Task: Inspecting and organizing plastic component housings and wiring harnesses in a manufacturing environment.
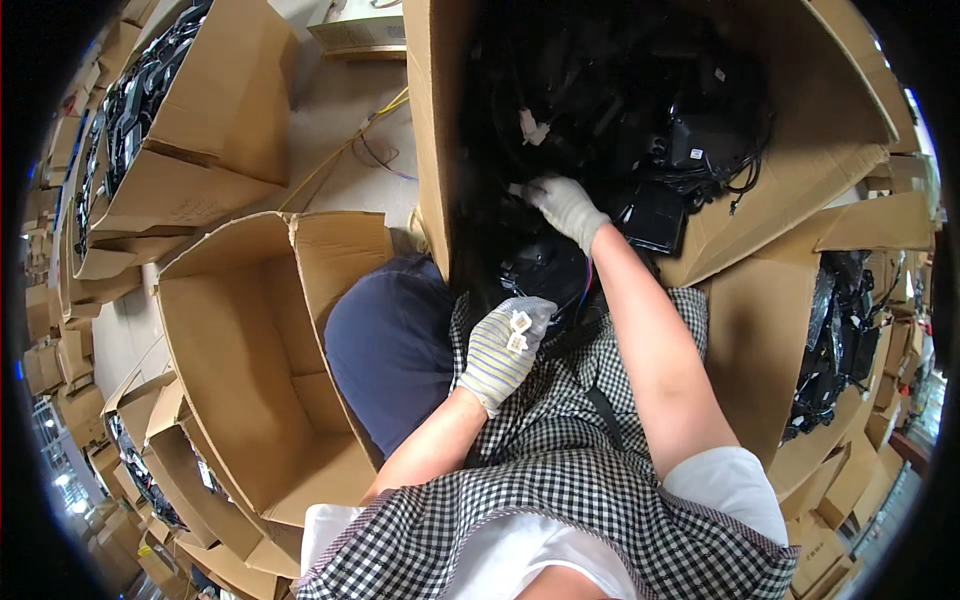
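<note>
Right hand [565, 208] is pretty hemmed in: black cabled units [700, 140] crowd ahead and to its right, and the tall carton wall [430, 140] blocks off its left. Thin wires [587, 282] clutter the gap toward the left hand [505, 350]. Left of that one, the blue-clad knee [390, 350] juts up, then the wide-mouthed carton [235, 350] has loads of room.

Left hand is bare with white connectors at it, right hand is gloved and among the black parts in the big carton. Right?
One miss: the left hand isn't bare; the head view shows it in a striped glove. The rest holds: white connectors at it, gloved right hand among the black parts in the big carton.
</note>
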Demonstrator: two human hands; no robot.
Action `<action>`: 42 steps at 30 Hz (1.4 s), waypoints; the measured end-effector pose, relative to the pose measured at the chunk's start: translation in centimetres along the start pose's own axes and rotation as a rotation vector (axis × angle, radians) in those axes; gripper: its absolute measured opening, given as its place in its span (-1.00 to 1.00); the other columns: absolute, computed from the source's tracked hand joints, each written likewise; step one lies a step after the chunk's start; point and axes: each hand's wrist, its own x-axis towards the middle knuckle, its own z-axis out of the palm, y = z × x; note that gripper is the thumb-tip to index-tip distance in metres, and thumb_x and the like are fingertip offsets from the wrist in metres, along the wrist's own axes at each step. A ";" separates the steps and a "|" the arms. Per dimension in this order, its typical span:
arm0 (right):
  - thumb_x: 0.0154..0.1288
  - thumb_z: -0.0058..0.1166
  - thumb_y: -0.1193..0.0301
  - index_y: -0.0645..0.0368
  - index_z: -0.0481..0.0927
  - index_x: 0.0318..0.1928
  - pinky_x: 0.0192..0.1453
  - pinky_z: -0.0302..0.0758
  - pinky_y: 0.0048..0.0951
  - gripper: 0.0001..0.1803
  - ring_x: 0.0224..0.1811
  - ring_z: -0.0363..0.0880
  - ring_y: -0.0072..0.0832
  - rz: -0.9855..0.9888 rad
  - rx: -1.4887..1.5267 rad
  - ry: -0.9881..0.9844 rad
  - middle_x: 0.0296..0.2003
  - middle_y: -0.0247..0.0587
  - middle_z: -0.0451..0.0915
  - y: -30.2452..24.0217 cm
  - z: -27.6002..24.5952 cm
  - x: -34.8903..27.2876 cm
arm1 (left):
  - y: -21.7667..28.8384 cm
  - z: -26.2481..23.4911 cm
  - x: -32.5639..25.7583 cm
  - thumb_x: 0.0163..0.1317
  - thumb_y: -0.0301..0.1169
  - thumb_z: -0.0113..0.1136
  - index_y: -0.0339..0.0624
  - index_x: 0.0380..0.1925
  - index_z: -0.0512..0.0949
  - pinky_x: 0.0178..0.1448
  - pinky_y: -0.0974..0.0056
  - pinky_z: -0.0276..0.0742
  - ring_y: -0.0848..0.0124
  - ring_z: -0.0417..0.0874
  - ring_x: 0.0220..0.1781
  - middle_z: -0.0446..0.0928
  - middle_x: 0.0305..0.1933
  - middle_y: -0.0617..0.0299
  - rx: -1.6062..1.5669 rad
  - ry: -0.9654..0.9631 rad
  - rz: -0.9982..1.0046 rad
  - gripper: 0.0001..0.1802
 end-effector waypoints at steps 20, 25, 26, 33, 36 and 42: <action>0.02 0.02 0.43 0.22 0.55 -0.34 -0.18 0.48 -0.34 -0.82 -0.29 0.49 -0.36 -0.521 -0.731 0.403 -0.30 -0.19 0.52 -8.7 -0.7 -20.2 | 0.7 0.1 0.2 0.34 -0.17 0.02 -0.26 0.14 0.39 0.25 0.21 0.34 0.15 0.48 0.15 0.45 0.14 0.00 0.129 0.079 0.429 -0.52; 0.09 -0.03 0.41 0.29 0.55 -0.25 -0.03 0.48 -0.29 -0.75 -0.18 0.52 -0.24 -0.524 -0.617 0.294 -0.24 -0.06 0.55 -7.4 2.5 -22.3 | -0.3 -0.1 -0.7 0.30 0.00 0.06 -0.26 0.32 0.17 0.31 0.27 0.27 0.37 0.42 0.21 0.39 0.23 0.04 -0.222 -0.385 0.239 -0.25; 0.11 -0.05 0.41 0.30 0.55 -0.24 0.00 0.48 -0.28 -0.74 -0.16 0.52 -0.22 -0.421 -0.564 0.171 -0.22 -0.03 0.56 -7.4 2.6 -22.6 | -0.2 0.1 -0.9 0.31 -0.01 0.05 -0.25 0.33 0.16 0.27 0.29 0.29 0.39 0.44 0.15 0.40 0.21 0.05 -0.302 -0.372 0.214 -0.26; 0.15 -0.01 0.42 0.28 0.54 -0.12 -0.05 0.50 -0.24 -0.70 -0.16 0.53 -0.21 -0.601 -0.434 0.103 -0.24 -0.03 0.56 -7.3 2.9 -24.5 | 2.6 0.0 -1.7 0.19 0.10 0.17 -0.34 -0.01 0.50 -0.04 0.33 0.47 0.43 0.55 -0.27 0.52 -0.36 0.26 -0.367 -0.200 -0.027 -0.33; 0.22 0.10 0.29 0.33 0.54 -0.09 -0.04 0.54 -0.34 -0.64 -0.12 0.59 -0.30 -0.490 0.012 0.254 -0.11 0.00 0.55 -7.7 2.2 -26.1 | 1.8 -0.5 -1.1 0.18 0.14 0.12 -0.35 -0.06 0.51 0.01 0.25 0.49 0.38 0.59 -0.26 0.50 -0.42 0.25 -0.442 -0.145 0.063 -0.31; 0.31 0.06 0.05 0.24 0.61 -0.28 -0.58 0.12 -0.68 -0.56 -0.69 0.21 -0.75 0.136 0.882 0.256 -0.68 -0.46 0.40 -9.2 -1.4 -26.3 | 2.4 -0.8 -1.9 0.29 0.05 0.05 -0.23 -0.08 0.55 -0.18 0.37 0.42 0.53 0.48 -0.39 0.48 -0.44 0.29 -0.189 -0.265 0.022 -0.47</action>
